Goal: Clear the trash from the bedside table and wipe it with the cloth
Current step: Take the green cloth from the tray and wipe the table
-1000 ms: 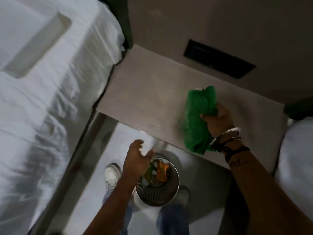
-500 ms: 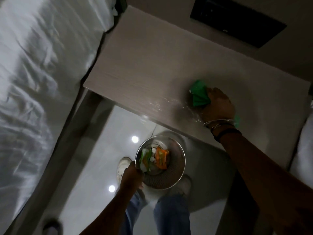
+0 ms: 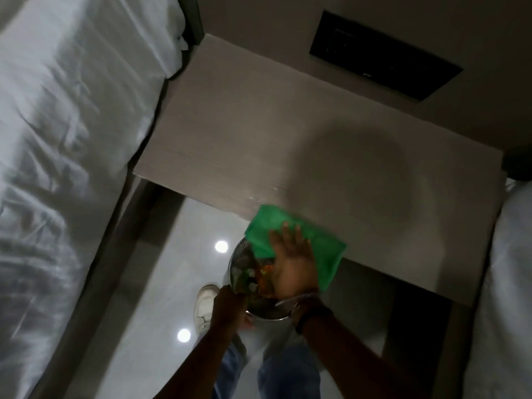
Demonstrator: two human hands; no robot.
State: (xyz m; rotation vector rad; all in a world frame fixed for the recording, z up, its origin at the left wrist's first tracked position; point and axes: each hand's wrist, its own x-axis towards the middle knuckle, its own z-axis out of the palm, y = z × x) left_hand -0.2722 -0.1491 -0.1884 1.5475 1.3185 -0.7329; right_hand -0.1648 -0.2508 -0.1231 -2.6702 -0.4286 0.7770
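1. Pressing flat, the right hand [image 3: 290,263] spreads open fingers on the green cloth [image 3: 325,249] at the bench [image 3: 259,133] front edge.
2. The left hand [image 3: 230,306] has its grip closed on the metal bin [image 3: 239,254] rim.
3. Trash [image 3: 253,276] inside is blurred (partly hidden by the right hand).

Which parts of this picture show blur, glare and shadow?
Head view: the right hand and green cloth are smeared by motion; two bright round light reflections glare on the glossy floor; a broad soft shadow darkens the table; the room is dim overall.
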